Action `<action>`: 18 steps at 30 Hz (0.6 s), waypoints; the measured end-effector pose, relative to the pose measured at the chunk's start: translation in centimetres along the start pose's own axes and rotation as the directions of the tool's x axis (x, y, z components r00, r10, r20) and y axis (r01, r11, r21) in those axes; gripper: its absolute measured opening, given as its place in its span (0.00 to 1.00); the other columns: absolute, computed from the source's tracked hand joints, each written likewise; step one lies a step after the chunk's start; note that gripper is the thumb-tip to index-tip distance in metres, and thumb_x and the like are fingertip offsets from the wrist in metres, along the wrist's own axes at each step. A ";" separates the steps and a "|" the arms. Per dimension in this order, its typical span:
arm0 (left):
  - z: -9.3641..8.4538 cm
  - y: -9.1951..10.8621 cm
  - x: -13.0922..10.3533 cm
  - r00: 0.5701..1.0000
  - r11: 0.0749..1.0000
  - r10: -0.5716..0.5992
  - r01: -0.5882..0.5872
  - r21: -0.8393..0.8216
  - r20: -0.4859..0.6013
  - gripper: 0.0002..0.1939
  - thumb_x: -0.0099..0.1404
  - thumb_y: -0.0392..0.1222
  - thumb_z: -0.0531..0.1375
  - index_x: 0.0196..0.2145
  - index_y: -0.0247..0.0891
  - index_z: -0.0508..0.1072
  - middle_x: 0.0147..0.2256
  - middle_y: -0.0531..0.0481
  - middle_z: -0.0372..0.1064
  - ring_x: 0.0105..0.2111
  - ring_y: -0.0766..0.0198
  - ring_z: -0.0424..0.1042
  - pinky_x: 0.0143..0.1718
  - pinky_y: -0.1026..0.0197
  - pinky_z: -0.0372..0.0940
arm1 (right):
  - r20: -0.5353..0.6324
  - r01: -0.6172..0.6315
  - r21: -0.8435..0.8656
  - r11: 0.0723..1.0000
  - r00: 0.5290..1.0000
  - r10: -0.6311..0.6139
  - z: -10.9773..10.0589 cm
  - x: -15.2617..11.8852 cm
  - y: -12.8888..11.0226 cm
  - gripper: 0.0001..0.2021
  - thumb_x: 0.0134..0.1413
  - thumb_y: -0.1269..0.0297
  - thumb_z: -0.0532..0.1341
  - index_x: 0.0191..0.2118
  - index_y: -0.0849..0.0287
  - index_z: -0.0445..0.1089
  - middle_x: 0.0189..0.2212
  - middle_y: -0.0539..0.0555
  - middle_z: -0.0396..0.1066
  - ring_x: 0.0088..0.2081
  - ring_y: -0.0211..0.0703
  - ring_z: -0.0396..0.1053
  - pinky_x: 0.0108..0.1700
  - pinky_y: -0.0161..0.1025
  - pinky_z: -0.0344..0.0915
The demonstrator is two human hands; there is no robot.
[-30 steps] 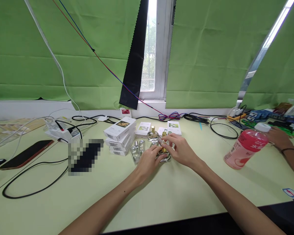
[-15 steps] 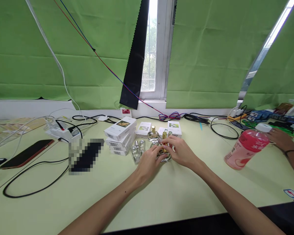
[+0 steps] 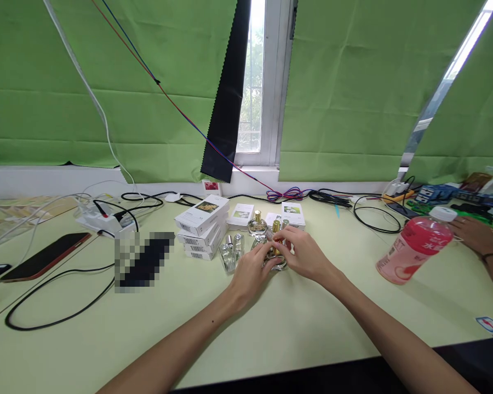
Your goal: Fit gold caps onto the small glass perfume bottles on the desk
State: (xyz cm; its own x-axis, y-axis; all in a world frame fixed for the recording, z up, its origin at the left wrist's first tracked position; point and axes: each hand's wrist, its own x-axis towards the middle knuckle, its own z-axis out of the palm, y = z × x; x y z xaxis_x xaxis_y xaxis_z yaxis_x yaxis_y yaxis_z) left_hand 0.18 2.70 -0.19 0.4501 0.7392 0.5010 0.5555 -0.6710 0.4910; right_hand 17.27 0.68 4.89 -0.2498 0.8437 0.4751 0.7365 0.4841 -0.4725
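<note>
Both hands meet over a cluster of small glass bottles at the middle of the table. My left hand (image 3: 248,273) is closed around the left side of a clear glass perfume bottle (image 3: 278,264), thumb along its front. Fingers bent, my right hand (image 3: 306,251) pinches at the gold neck of this bottle; the fingertips hide part of it. Just behind stands another perfume bottle (image 3: 257,224) with a gold sprayer. Slim clear glass bottles (image 3: 227,257) stand left of my left hand. Flat white boxes (image 3: 203,216) are stacked further left, and a white box (image 3: 241,216) lies behind the bottles.
A pink drink bottle (image 3: 414,249) stands on the right, with another person's hand (image 3: 476,235) behind it. Phones (image 3: 45,257) and a looped black cable (image 3: 61,323) lie on the left. Coiled cables (image 3: 331,199) run along the back wall.
Hardly anything differs. Both hands keep their places at the perfume bottle, with only a very slight shift of the left hand and forearm to the right.
</note>
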 end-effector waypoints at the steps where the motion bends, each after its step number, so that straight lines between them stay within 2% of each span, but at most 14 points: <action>1: 0.1 0.0 0.0 1.000 1.000 -0.001 0.000 -0.006 -0.007 0.13 0.68 0.42 0.59 0.51 0.45 0.70 0.45 0.51 0.74 0.40 0.59 0.75 0.40 0.58 0.68 | -0.004 -0.001 -0.004 1.000 1.000 0.001 0.0 0.0 0.0 0.06 0.63 0.66 0.57 0.37 0.57 0.71 0.36 0.53 0.71 0.33 0.40 0.67 0.36 0.38 0.62; 5: 0.3 -0.1 -0.1 1.000 1.000 -0.002 0.002 -0.030 -0.029 0.14 0.68 0.43 0.59 0.51 0.45 0.71 0.43 0.51 0.75 0.37 0.60 0.75 0.38 0.58 0.68 | -0.018 -0.007 -0.023 1.000 1.000 0.007 0.0 0.0 0.0 0.05 0.62 0.67 0.58 0.37 0.57 0.71 0.35 0.52 0.71 0.32 0.40 0.67 0.36 0.38 0.62; 11: 0.7 -0.6 -0.1 0.997 0.994 0.022 -0.030 -0.103 -0.077 0.12 0.67 0.42 0.61 0.49 0.45 0.75 0.44 0.51 0.76 0.39 0.61 0.76 0.39 0.59 0.68 | -0.020 -0.004 -0.040 0.999 1.000 0.003 -0.2 0.1 0.1 0.05 0.62 0.67 0.57 0.35 0.57 0.70 0.35 0.53 0.71 0.31 0.39 0.66 0.35 0.37 0.61; 18: 0.8 -0.6 0.0 0.995 0.990 0.021 -0.035 -0.138 -0.102 0.10 0.66 0.42 0.62 0.45 0.44 0.77 0.42 0.51 0.77 0.37 0.62 0.75 0.39 0.61 0.68 | -0.021 -0.009 -0.028 1.000 1.000 0.008 -0.2 0.1 0.3 0.05 0.62 0.66 0.58 0.35 0.57 0.70 0.34 0.52 0.71 0.30 0.39 0.66 0.35 0.37 0.61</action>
State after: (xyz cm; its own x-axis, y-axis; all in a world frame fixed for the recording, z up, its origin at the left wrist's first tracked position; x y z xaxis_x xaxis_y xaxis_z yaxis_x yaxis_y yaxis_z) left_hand 0.39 3.18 -1.02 0.3881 0.7154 0.5811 0.4378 -0.6979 0.5668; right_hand 17.63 0.86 4.97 -0.2308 0.8427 0.4864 0.7560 0.4700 -0.4556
